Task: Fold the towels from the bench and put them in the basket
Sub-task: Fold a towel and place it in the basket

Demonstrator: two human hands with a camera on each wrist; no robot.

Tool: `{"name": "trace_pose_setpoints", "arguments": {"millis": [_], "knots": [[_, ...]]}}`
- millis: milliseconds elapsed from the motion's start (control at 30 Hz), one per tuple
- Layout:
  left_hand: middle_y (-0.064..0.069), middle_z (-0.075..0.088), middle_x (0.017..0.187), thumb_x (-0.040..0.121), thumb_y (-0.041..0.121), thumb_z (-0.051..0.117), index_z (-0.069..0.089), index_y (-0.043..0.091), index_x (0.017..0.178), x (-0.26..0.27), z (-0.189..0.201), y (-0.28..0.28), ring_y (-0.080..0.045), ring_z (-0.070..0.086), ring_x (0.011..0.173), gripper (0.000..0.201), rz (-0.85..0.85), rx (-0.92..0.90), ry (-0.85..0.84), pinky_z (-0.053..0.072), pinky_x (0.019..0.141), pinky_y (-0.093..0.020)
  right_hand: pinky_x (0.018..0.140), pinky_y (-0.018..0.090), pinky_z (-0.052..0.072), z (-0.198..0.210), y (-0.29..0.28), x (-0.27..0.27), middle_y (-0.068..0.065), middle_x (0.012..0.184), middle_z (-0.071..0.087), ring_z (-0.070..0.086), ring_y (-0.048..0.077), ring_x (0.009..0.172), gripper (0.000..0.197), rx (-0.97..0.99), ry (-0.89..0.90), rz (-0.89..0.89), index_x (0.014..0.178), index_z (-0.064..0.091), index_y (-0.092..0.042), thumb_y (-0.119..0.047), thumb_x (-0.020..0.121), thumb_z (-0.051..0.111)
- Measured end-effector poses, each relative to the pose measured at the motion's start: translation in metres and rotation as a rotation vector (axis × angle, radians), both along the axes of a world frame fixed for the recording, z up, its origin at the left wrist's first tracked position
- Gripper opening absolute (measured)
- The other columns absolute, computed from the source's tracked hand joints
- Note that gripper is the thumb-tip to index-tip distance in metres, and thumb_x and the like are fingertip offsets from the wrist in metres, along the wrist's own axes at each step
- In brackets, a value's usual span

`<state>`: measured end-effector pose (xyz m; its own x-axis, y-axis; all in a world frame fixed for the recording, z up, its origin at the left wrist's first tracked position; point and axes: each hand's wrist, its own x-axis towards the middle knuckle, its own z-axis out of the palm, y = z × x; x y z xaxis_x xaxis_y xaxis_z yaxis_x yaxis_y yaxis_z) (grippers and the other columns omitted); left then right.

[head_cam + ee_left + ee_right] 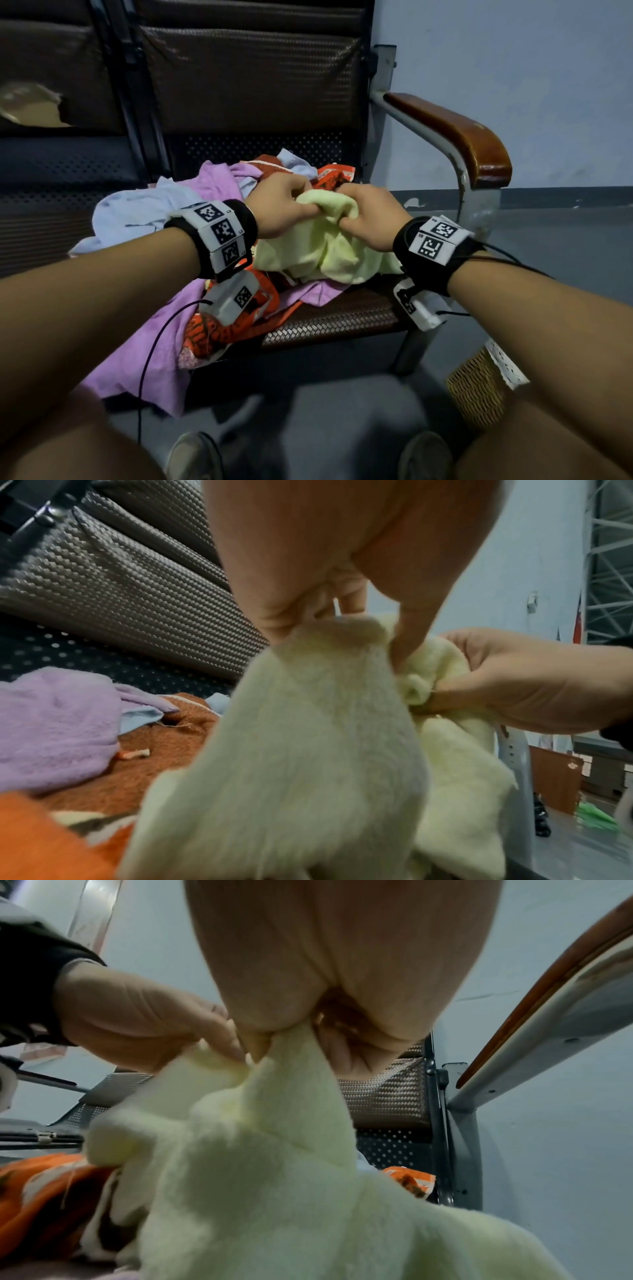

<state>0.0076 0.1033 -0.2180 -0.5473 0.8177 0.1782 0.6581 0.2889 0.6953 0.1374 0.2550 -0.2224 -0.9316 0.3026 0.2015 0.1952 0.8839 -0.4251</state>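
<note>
At centre frame, above the bench seat (342,318), I have both hands bunched on the yellow towel (318,250): left hand (277,209) and right hand (368,216) pinch its top fold, knuckles nearly touching. It looks soft, light and floppy; I'd take it by the corners. Behind, the towel pile (212,181); lower right, the basket (479,387).

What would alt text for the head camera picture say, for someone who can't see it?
Two bare hands, left hand and right hand, grip a bunched pale yellow towel above a heap of purple, light blue and orange towels on a dark bench seat. A wicker basket stands on the floor at lower right, beside the bench's wooden armrest.
</note>
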Motion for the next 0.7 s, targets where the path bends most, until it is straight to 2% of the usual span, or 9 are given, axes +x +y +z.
{"name": "trace_pose_setpoints", "arguments": {"millis": [100,167,233,333,433,500,567,633,700], "knots": [[-0.001,0.065,0.079,0.082,0.017,0.073,0.060,0.019,0.071,-0.004,0.000,0.000,-0.022,0.061,0.081,0.017,0.089,0.062,0.120,0.052,0.080,-0.045,0.068,0.029,0.039,0.003,0.001,0.001,-0.007,0.086,0.060,0.059,0.018,0.084,0.019,-0.019,0.017,-0.022,0.081,0.054,-0.030,-0.022,0.079,0.071],[-0.003,0.067,0.082,0.084,0.016,0.069,0.063,0.016,0.072,-0.005,0.000,0.002,-0.024,0.063,0.085,0.014,0.144,0.072,0.182,0.051,0.081,-0.045,0.068,0.031,0.042,0.004,-0.004,0.001,-0.006,0.090,0.057,0.056,0.014,0.083,0.025,-0.099,-0.015,0.033,0.076,0.050,-0.033,-0.036,0.077,0.075],[-0.004,0.068,0.086,0.086,0.020,0.067,0.066,0.015,0.073,-0.006,0.000,0.004,-0.025,0.064,0.089,0.014,0.175,0.062,0.179,0.052,0.081,-0.042,0.070,0.030,0.046,0.002,-0.010,0.001,-0.007,0.086,0.060,0.057,0.011,0.077,0.029,-0.197,-0.006,0.054,0.075,0.051,-0.030,-0.048,0.079,0.073],[-0.001,0.064,0.079,0.087,0.028,0.067,0.058,0.023,0.063,-0.005,-0.001,0.006,-0.022,0.062,0.084,0.026,0.165,0.049,0.124,0.049,0.074,-0.037,0.064,0.030,0.045,-0.001,-0.009,0.000,-0.007,0.079,0.060,0.054,0.010,0.067,0.023,-0.217,0.054,0.033,0.089,0.053,-0.022,-0.031,0.082,0.074],[0.003,0.057,0.063,0.085,0.028,0.072,0.058,0.020,0.061,0.001,-0.002,0.004,-0.015,0.055,0.065,0.029,0.081,-0.078,0.135,0.040,0.061,-0.032,0.070,0.028,0.041,0.001,-0.002,0.001,-0.013,0.085,0.056,0.053,0.009,0.074,0.030,-0.059,0.068,-0.022,0.113,0.059,-0.025,-0.019,0.085,0.067],[-0.003,0.064,0.067,0.081,0.024,0.076,0.066,0.011,0.071,0.002,-0.005,0.002,-0.022,0.062,0.070,0.019,0.028,-0.181,0.140,0.048,0.063,-0.037,0.075,0.033,0.048,0.003,0.000,0.003,-0.010,0.086,0.059,0.059,0.017,0.084,0.030,0.048,0.064,-0.076,0.113,0.065,-0.029,-0.017,0.086,0.062],[-0.007,0.070,0.075,0.079,0.026,0.078,0.070,0.009,0.078,0.002,-0.007,0.000,-0.026,0.066,0.077,0.019,0.014,-0.227,0.129,0.053,0.070,-0.040,0.080,0.034,0.049,0.003,0.002,0.005,-0.011,0.090,0.054,0.060,0.021,0.094,0.031,0.099,0.085,-0.106,0.112,0.069,-0.032,-0.016,0.087,0.059],[-0.006,0.069,0.076,0.081,0.028,0.077,0.069,0.011,0.077,-0.001,-0.009,0.000,-0.024,0.064,0.076,0.019,0.038,-0.201,0.120,0.051,0.069,-0.038,0.085,0.036,0.047,0.003,0.003,0.003,-0.008,0.099,0.046,0.055,0.021,0.100,0.033,0.144,0.090,-0.107,0.113,0.070,-0.030,-0.013,0.089,0.055],[-0.001,0.063,0.069,0.089,0.025,0.067,0.062,0.017,0.067,-0.002,-0.007,0.002,-0.021,0.059,0.073,0.025,0.131,-0.110,0.066,0.042,0.063,-0.033,0.084,0.035,0.045,0.003,0.004,0.001,-0.005,0.102,0.042,0.051,0.020,0.098,0.032,0.160,0.085,-0.128,0.111,0.070,-0.027,-0.011,0.089,0.054]]}}
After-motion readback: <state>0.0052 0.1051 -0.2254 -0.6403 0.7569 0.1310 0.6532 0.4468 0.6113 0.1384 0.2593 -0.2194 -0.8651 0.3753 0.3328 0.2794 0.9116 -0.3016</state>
